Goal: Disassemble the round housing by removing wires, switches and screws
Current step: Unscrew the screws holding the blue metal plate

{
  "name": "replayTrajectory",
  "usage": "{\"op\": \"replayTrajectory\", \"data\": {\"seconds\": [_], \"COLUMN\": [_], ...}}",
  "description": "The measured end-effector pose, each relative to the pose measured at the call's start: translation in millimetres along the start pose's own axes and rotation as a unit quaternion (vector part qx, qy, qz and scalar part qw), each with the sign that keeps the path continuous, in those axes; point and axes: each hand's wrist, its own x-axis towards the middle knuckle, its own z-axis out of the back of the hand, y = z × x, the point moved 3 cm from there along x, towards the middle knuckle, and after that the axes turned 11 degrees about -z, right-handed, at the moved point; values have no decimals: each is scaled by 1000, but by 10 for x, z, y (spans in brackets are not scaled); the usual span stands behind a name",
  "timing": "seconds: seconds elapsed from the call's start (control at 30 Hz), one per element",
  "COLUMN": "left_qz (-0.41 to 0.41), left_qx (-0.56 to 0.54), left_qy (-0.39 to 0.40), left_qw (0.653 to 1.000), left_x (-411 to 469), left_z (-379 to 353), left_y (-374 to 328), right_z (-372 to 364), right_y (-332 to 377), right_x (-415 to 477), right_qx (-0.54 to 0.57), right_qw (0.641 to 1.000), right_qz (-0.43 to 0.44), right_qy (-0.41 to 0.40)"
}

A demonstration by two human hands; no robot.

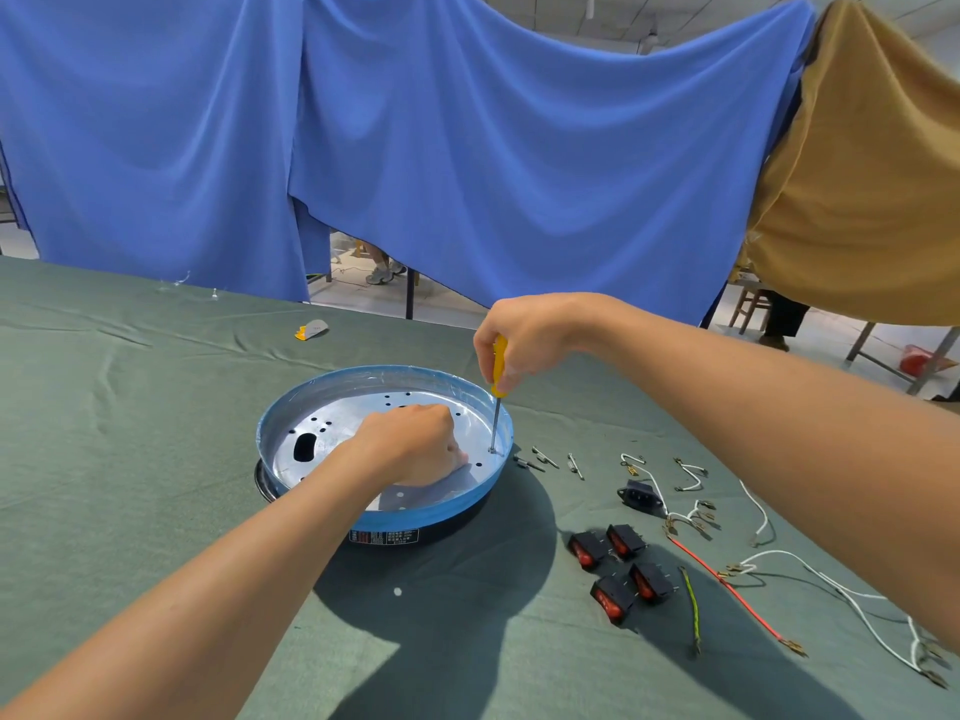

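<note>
**Grip:** The yellow-handled screwdriver (498,379) is held in the curled fingers of the right hand (524,340). Its shaft is upright and its tip is seated on a screw (492,451) directly below those fingers, against the inner wall of the round housing (322,387).

**Bracing:** The left hand (410,441) is pressed on the housing floor with fingers curled under. Nothing is seen held.

**Advice:** The shaft is best kept plumb under firm pressure and the housing braced, lest the tip slip.

**Removed parts:** The rocker switches (649,582) and wires (810,566) are laid well clear of both sets of fingers.
</note>
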Motion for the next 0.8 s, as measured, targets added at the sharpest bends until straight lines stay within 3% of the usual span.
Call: {"op": "replayTrajectory", "data": {"seconds": [0.2, 0.37, 0.53, 0.7, 0.8], "left_qz": [-2, -2, 2, 0, 0], "left_qx": [-4, 3, 6, 0, -2], "left_qy": [0, 2, 1, -1, -3], "left_qw": [1000, 1000, 1000, 1000, 1000], "left_x": [6, 4, 8, 22, 24], "left_z": [-4, 0, -7, -19, -21], "left_y": [2, -7, 10, 27, 30], "right_z": [-29, -38, -38, -36, -30], "right_y": [-62, -25, -14, -52, -37], "right_x": [11, -3, 3, -15, -27], "right_qx": [-65, -45, -12, -38, -74], "right_qw": [995, 996, 1000, 997, 995], "right_qz": [-68, -25, -4, -70, -62], "right_qy": [-42, -71, 8, -15, -24]}}
